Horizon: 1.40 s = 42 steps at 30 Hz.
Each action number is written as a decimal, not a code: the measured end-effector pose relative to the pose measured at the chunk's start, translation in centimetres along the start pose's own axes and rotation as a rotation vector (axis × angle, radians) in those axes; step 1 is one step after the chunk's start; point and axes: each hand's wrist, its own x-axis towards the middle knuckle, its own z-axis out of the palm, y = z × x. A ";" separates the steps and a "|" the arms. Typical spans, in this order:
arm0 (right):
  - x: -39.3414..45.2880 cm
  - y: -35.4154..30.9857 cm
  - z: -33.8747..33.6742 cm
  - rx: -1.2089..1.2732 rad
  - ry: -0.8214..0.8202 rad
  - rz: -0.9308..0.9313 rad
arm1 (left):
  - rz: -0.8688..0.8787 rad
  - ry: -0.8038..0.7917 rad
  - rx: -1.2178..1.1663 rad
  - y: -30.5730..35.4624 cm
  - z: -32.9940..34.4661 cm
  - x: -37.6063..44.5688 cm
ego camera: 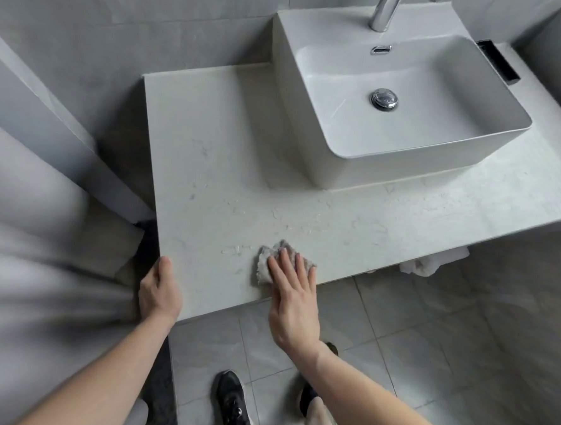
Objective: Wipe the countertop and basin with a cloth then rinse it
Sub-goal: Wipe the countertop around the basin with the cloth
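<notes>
**Cloth pressed flat at the front edge of the countertop**

Grey wall tiles and a grey tiled floor (412,352) surround a pale marbled countertop (211,170), on which water streaks and droplets are seen in front of the basin. A white rectangular basin (304,138) is set on the countertop toward its back right, with a chrome drain plug (384,99) at its middle, an overflow slot (381,49) on its rear wall and a chrome tap (388,2) rising behind it. A dark box-like item (500,62) is wedged just to the right of the basin.

A crumpled grey cloth (264,262) is laid on the countertop well in front of the basin, close to the front edge. It is pressed down by the right hand (292,297), whose fingers are held straight and slightly spread over it. The left hand (159,292) is curled round the countertop's front left corner, thumb on top, the remaining fingers hidden below the edge.

Something white (423,264) is partly seen under the countertop, below and in front of the basin. Black shoes (233,405) are seen on the floor beneath.
</notes>
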 end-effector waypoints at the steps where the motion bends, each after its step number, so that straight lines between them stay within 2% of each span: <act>1: -0.4 -1.4 0.8 0.020 -0.023 -0.039 | -0.027 -0.005 -0.032 0.3 -0.1 -0.3; 6: -0.9 -6.2 3.1 0.102 -0.167 -0.190 | -0.045 -0.011 -0.204 0.5 -0.5 -0.6; 8: -0.7 -6.7 2.4 0.232 -0.191 -0.163 | -0.053 -0.002 -0.254 -0.2 -0.2 0.0; 10: -0.3 -6.3 0.2 0.412 -0.130 -0.037 | -0.061 -0.042 -0.247 -0.5 0.1 0.4; 13: 1.2 -3.3 -4.6 0.576 0.058 0.150 | -0.061 -0.035 -0.256 0.7 -0.3 -0.7; 17: 4.3 3.2 -11.1 0.400 0.250 0.255 | -0.115 -0.052 -0.231 1.7 -1.0 -1.7; 19: 5.7 7.1 -12.7 0.249 0.279 0.309 | -0.114 -0.063 -0.243 1.2 -0.9 -1.5; 23: 7.2 11.8 -10.8 -0.059 0.126 0.349 | -0.093 -0.084 -0.299 0.7 -0.8 -0.9; 26: 6.7 10.3 -7.9 -0.134 0.091 0.368 | -0.077 -0.089 -0.301 0.3 -0.9 -0.5; 33: 5.1 -1.0 -0.2 -0.090 -0.069 -0.077 | -0.201 -0.154 -0.549 0.1 -0.3 -0.1; 37: 3.2 -7.2 4.4 -0.037 -0.172 -0.337 | -0.283 -0.135 -0.664 0.5 -0.3 -0.4; 39: 2.6 -9.1 5.7 0.030 -0.256 -0.399 | -0.321 -0.149 -0.709 0.7 -0.4 -0.5; 42: 2.4 -9.8 5.2 0.237 -0.285 -0.365 | -0.310 -0.145 -0.667 0.5 -0.6 -0.1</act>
